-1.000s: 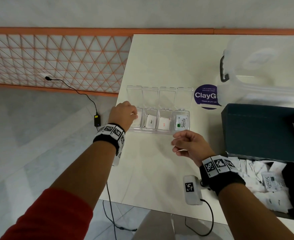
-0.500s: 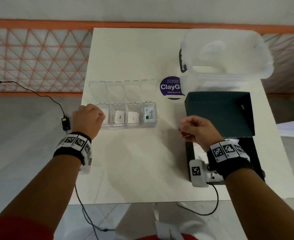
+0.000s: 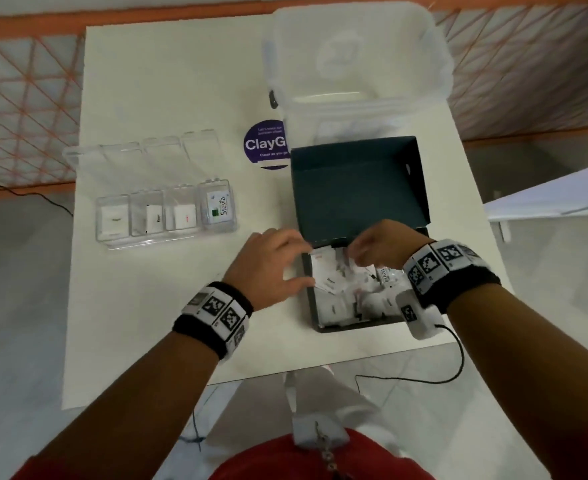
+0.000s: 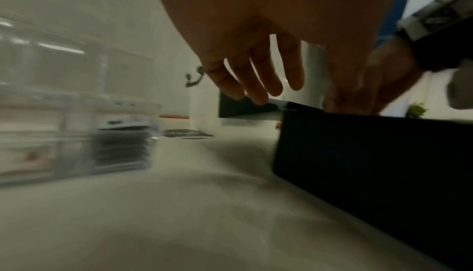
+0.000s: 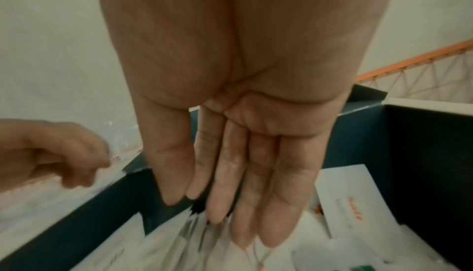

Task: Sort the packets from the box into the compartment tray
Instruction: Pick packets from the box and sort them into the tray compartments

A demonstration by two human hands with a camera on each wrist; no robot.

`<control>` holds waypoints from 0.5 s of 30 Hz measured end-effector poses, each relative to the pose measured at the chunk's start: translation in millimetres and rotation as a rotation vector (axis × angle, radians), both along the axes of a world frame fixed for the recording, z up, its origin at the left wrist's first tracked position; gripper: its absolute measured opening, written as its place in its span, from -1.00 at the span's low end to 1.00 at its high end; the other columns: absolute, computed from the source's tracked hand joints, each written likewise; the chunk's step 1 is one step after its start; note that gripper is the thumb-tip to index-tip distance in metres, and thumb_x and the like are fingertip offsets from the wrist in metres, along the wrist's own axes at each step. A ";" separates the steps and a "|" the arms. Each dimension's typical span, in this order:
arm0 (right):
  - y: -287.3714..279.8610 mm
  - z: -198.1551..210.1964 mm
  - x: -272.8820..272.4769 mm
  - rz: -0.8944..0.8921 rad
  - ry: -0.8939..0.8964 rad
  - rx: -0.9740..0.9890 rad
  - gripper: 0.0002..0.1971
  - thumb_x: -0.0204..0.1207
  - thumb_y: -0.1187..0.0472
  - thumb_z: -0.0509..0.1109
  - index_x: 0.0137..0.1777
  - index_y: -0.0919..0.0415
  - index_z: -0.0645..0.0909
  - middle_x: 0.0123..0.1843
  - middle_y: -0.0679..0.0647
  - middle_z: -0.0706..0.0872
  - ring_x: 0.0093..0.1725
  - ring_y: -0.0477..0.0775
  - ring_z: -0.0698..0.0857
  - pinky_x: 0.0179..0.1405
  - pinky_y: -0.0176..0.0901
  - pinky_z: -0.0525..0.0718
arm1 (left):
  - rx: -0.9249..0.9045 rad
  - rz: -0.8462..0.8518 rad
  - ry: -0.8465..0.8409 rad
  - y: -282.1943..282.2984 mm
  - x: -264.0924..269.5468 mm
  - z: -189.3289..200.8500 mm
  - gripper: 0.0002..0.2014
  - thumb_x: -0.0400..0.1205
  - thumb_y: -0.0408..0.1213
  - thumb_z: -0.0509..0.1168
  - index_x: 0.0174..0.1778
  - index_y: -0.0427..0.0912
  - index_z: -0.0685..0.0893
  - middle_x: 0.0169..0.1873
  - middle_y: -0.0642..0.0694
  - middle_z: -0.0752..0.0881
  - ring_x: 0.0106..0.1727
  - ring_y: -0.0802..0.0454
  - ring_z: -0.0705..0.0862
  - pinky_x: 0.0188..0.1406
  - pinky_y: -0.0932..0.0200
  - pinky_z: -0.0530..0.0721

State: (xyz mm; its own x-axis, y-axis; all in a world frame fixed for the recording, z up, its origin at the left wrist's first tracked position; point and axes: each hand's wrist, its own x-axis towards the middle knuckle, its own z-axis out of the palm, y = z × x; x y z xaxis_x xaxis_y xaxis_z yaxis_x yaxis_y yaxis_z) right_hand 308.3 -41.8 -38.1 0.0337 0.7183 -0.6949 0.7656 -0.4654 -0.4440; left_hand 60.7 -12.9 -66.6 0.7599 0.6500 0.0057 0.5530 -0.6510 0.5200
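Observation:
A dark teal box [image 3: 354, 188] with its lid flipped back stands at the table's right and holds several white packets [image 3: 334, 282]. My right hand [image 3: 361, 258] reaches down into it, and its straight fingers [image 5: 230, 204] touch the packets [image 5: 358, 200] without closing on any. My left hand [image 3: 296, 263] hangs at the box's left rim with relaxed fingers [image 4: 256, 85] over the dark wall [image 4: 358, 164], holding nothing. The clear four-compartment tray [image 3: 112, 237] sits to the left, lids open, with one packet in each compartment and a Stevia packet [image 3: 218, 209] in the rightmost.
A large clear plastic tub [image 3: 354, 64] stands behind the box, with a round purple ClayG sticker [image 3: 266, 145] beside it. The table's front edge [image 3: 285, 372] is near my body, and a black cable [image 3: 424, 379] trails off it. An orange lattice railing [image 3: 26, 98] runs behind.
My left hand has left the tray and moved right to the box's rim. My right hand has gone from a loose fist above the table down into the packets.

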 end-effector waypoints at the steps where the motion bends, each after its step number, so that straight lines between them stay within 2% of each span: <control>1: -1.6 -3.0 -0.2 0.098 -0.062 -0.017 -0.77 0.44 0.27 0.52 0.08 0.10 0.82 0.07 0.00 0.82 0.05 0.07 0.75 0.18 -0.07 0.69 | -0.034 -0.038 0.043 -7.3 7.9 -4.6 -0.44 0.45 0.19 0.43 0.28 -0.06 0.66 0.26 -0.03 0.58 0.25 -0.02 0.55 0.19 0.03 0.44; 3: -3.2 -10.1 -0.6 0.210 -0.165 -0.054 -0.63 0.42 0.23 0.54 0.24 0.09 0.75 0.18 0.00 0.76 0.16 0.09 0.71 0.25 -0.04 0.66 | -0.090 -0.065 0.122 -19.6 17.8 -13.8 -0.31 0.38 0.31 0.41 0.35 -0.01 0.61 0.39 0.01 0.48 0.39 0.00 0.41 0.32 0.00 0.35; 5: -1.9 -17.3 -1.4 0.260 -0.211 -0.079 -0.62 0.40 0.21 0.55 0.24 0.12 0.72 0.13 0.05 0.76 0.10 0.14 0.72 0.12 -0.07 0.69 | -0.140 -0.032 0.163 -28.1 19.7 -21.1 -0.24 0.32 0.38 0.40 0.37 0.02 0.59 0.47 0.05 0.40 0.46 0.02 0.31 0.42 -0.04 0.29; 7: -0.4 -22.3 -2.8 0.316 -0.257 -0.108 -0.79 0.36 0.16 0.59 -0.05 0.16 0.69 -0.10 0.05 0.73 -0.08 0.15 0.70 -0.14 -0.13 0.64 | -0.172 0.009 0.175 -31.5 19.2 -25.4 -0.17 0.29 0.44 0.37 0.41 0.03 0.56 0.51 0.10 0.34 0.49 0.05 0.27 0.45 -0.05 0.26; 8: -0.8 -25.1 -3.8 0.344 -0.291 -0.127 -0.78 0.34 0.12 0.61 -0.22 0.14 0.61 -0.21 0.02 0.66 -0.17 0.13 0.66 -0.21 -0.14 0.60 | -0.178 0.022 0.186 -31.7 19.1 -26.5 -0.13 0.28 0.47 0.36 0.44 0.03 0.54 0.53 0.12 0.32 0.50 0.06 0.25 0.46 -0.05 0.25; 9: -2.5 -28.3 -5.0 0.359 -0.331 -0.153 -0.70 0.33 0.09 0.62 -0.33 0.09 0.50 -0.27 0.01 0.59 -0.25 0.09 0.63 -0.24 -0.13 0.59 | -0.180 0.029 0.200 -31.2 19.1 -27.0 -0.09 0.27 0.50 0.33 0.46 0.03 0.51 0.55 0.13 0.30 0.51 0.07 0.24 0.46 -0.05 0.24; 10: -4.6 -30.4 -7.0 0.378 -0.363 -0.168 -0.64 0.31 0.06 0.64 -0.37 0.06 0.44 -0.30 0.01 0.57 -0.31 0.05 0.60 -0.24 -0.11 0.62 | -0.178 0.032 0.214 -30.6 19.2 -27.3 -0.06 0.26 0.53 0.30 0.48 0.03 0.50 0.56 0.14 0.29 0.51 0.08 0.24 0.46 -0.05 0.24; 12: -6.9 -33.0 -11.1 0.407 -0.391 -0.172 -0.66 0.25 0.03 0.64 -0.36 0.04 0.47 -0.32 0.01 0.61 -0.35 0.02 0.60 -0.25 -0.08 0.70 | -0.172 0.027 0.223 -29.3 19.5 -27.8 -0.04 0.25 0.56 0.25 0.49 0.02 0.48 0.58 0.13 0.28 0.51 0.07 0.24 0.43 -0.05 0.24; 15: -4.6 -34.0 -19.6 0.485 -0.360 -0.203 -0.69 0.21 0.01 0.63 -0.39 0.05 0.52 -0.31 0.02 0.69 -0.33 0.03 0.67 -0.35 -0.15 0.64 | -0.191 0.021 0.203 -29.4 19.0 -29.1 -0.07 0.30 0.53 0.23 0.49 0.02 0.50 0.61 0.12 0.23 0.52 0.04 0.24 0.40 -0.05 0.24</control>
State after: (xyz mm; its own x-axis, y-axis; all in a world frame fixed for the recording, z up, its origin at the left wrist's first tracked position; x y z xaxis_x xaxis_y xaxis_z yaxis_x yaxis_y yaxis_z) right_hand 288.7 -46.4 -72.1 -0.0056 0.5654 -0.8248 0.9953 -0.0764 -0.0591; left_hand 79.7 -42.3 -95.7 0.7190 0.6405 -0.2698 0.6710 -0.5386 0.5096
